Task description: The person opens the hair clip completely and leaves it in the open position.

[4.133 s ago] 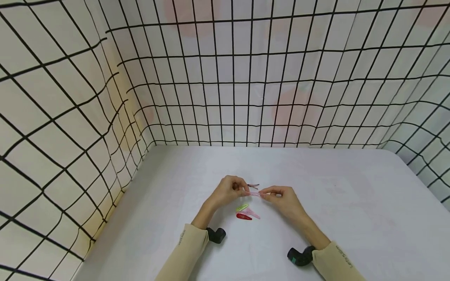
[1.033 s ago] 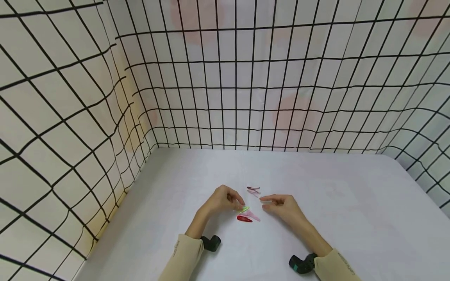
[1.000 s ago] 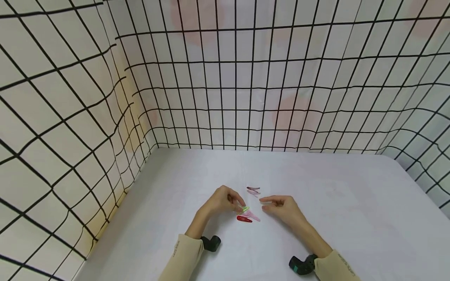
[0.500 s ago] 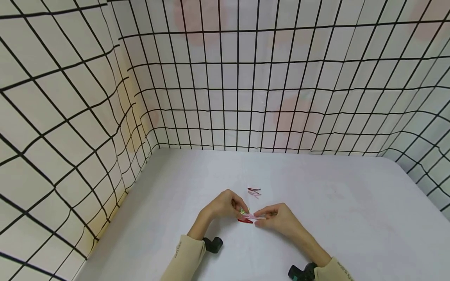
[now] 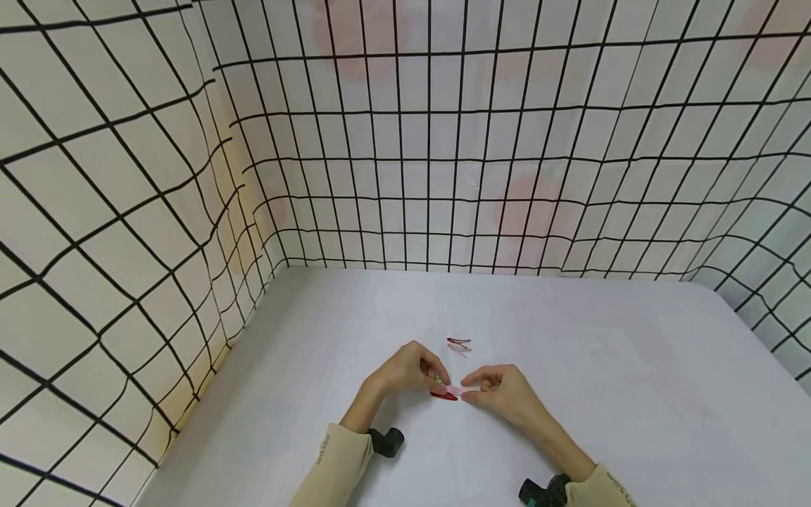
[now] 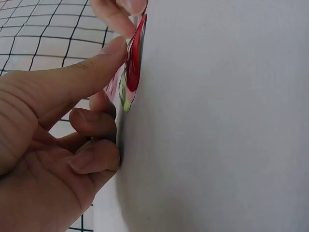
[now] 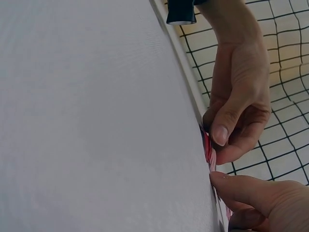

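Note:
Between my two hands is a pink hair clip (image 5: pixel 455 390), low over the white table. My left hand (image 5: pixel 408 370) pinches its left end with thumb and forefinger. My right hand (image 5: pixel 503 391) has thumb and forefinger on its right end; the right wrist view shows the right thumb (image 7: pixel 236 186) close against it. Just below lies a red snap hair clip (image 5: pixel 444 396), large in the left wrist view (image 6: pixel 134 63). A green hair clip (image 6: pixel 124 96) is mostly hidden by the left fingers in the head view.
Behind the hands, a dark red hair clip (image 5: pixel 459 340) and a pink hair clip (image 5: pixel 459 347) lie close together on the white table (image 5: pixel 570 338). Black netting (image 5: pixel 405 162) over pale walls closes off the back and sides. Black wrist devices (image 5: pixel 388 442) sit at both cuffs.
The left hand has gone from the green clip to the pink one, and the right hand has come in to its other end. The earlier-held pink clip lies at the back.

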`<state>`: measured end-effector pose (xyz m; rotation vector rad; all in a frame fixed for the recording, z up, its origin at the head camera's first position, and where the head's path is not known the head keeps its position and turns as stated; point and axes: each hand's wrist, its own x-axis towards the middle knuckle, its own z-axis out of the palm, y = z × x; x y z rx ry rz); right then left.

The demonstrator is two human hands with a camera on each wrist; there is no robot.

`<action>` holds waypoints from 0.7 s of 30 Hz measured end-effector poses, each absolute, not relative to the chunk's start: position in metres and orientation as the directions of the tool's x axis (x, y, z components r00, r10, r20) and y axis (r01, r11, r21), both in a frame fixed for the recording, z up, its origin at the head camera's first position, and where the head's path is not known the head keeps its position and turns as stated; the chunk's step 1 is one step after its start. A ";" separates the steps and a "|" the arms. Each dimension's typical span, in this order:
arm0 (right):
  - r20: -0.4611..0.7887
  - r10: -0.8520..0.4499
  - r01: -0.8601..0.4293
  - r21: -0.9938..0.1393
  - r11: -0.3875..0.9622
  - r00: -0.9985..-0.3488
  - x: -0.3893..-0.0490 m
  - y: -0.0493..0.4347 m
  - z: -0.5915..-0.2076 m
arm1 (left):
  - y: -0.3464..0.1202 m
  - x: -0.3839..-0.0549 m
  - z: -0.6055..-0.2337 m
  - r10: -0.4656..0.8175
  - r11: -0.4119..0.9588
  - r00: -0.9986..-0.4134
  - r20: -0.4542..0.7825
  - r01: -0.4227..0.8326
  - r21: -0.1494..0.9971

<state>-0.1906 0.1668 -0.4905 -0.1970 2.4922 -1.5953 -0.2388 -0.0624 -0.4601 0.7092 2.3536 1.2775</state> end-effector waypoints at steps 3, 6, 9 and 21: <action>-0.074 -0.205 -0.019 -0.908 0.419 -0.976 -0.191 0.167 -0.491 | -0.060 -0.239 -0.462 0.593 0.462 -0.801 -0.078 0.260 0.848; -0.065 -0.214 -0.032 -0.907 0.421 -0.975 -0.191 0.167 -0.491 | -0.058 -0.239 -0.463 0.597 0.461 -0.798 -0.087 0.252 0.851; -0.061 -0.220 -0.039 -0.904 0.427 -0.974 -0.191 0.167 -0.491 | -0.056 -0.238 -0.463 0.597 0.463 -0.796 -0.098 0.242 0.853; -0.073 -0.202 -0.026 -0.894 0.448 -0.977 -0.191 0.166 -0.491 | -0.054 -0.238 -0.463 0.594 0.477 -0.798 -0.099 0.251 0.843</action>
